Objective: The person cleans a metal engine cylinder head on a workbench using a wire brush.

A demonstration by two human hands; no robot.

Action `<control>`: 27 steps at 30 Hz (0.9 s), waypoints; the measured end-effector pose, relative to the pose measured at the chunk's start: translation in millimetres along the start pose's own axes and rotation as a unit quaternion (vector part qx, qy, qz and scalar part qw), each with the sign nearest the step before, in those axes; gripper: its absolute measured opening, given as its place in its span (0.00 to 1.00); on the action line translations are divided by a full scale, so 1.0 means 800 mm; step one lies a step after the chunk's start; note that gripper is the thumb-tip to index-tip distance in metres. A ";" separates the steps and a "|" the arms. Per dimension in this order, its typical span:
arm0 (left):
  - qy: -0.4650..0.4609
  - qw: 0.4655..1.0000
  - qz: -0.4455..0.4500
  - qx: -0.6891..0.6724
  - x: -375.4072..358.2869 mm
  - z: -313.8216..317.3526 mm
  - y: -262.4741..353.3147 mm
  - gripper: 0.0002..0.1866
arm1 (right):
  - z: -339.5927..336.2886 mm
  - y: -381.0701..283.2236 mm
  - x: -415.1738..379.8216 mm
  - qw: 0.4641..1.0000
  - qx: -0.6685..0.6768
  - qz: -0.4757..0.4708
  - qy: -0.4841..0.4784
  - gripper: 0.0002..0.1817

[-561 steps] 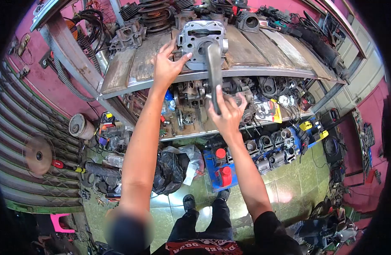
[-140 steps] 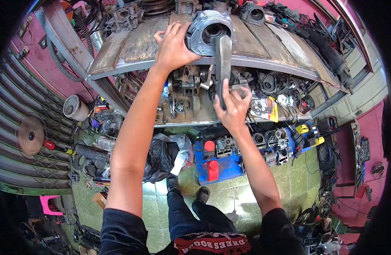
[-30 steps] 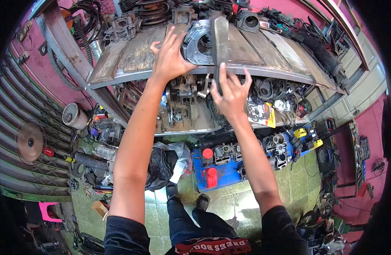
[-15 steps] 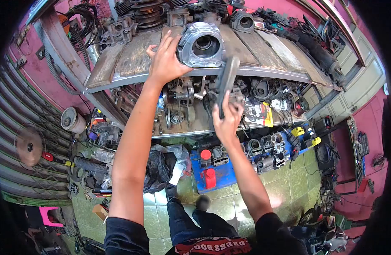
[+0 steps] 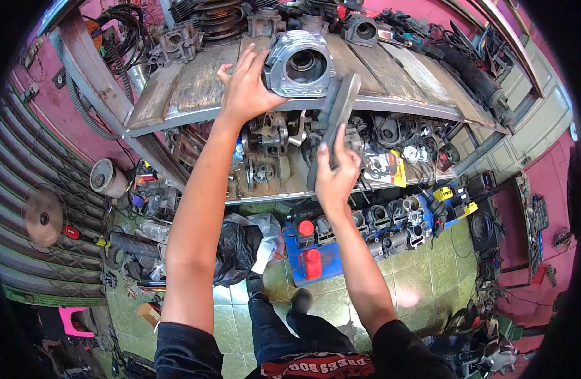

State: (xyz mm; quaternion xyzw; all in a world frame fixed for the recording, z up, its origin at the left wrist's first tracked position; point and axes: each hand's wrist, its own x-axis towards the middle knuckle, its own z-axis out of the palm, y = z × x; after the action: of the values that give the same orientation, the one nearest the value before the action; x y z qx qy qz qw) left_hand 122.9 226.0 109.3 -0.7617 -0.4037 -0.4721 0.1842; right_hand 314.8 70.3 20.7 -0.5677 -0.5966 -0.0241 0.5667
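A silvery finned engine cylinder block [image 5: 279, 74] stands at the front edge of the upper shelf, its round bore facing me. My left hand [image 5: 247, 95] grips the block's left side, thumb along the bottom and fingers up the side. In my right hand [image 5: 336, 183] is a long brush [image 5: 346, 104], the index finger stretched along its handle. The brush slants up to the right, its head close beside the block's lower right corner. Its bristle side, toward the block, is blurred.
Wooden planks [image 5: 199, 85] with a metal front rail form the upper shelf, with greasy engine parts along its back. The lower shelf holds more parts [image 5: 265, 142]. On the floor, a blue tray [image 5: 331, 268] carries red-capped bottles and several metal parts. A black bag [image 5: 230, 259] lies left of it.
The brush head has shifted slightly up and right, and my right hand has turned a little with it. My left hand and the cylinder block stay nearly still.
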 end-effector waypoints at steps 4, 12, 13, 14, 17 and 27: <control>0.000 1.000 -0.007 0.011 -0.001 0.000 0.000 0.57 | 0.010 -0.031 0.056 0.999 -0.003 0.012 0.034 0.36; -0.083 0.995 -0.044 -0.018 0.001 -0.002 -0.003 0.61 | 0.019 -0.027 0.002 0.996 0.061 0.071 -0.005 0.36; -0.081 0.996 -0.043 -0.018 0.002 -0.004 -0.001 0.61 | 0.016 -0.028 0.005 0.996 0.061 0.069 -0.004 0.36; -0.083 0.996 -0.040 -0.016 0.001 -0.006 0.000 0.62 | 0.013 -0.029 0.007 0.998 0.048 0.050 -0.003 0.36; -0.114 0.991 -0.058 -0.026 0.001 -0.012 -0.003 0.63 | 0.011 -0.021 0.006 0.999 0.038 0.029 -0.005 0.36; -0.241 0.922 -0.227 -0.201 0.036 0.003 -0.034 0.68 | 0.006 -0.008 0.008 0.999 0.033 0.003 -0.004 0.37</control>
State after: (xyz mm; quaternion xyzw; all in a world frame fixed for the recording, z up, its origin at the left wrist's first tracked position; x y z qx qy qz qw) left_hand 109.6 256.8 130.2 -0.7611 -0.4947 -0.3749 -0.1882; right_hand 309.2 75.6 27.1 -0.5511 -0.5976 -0.0002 0.5824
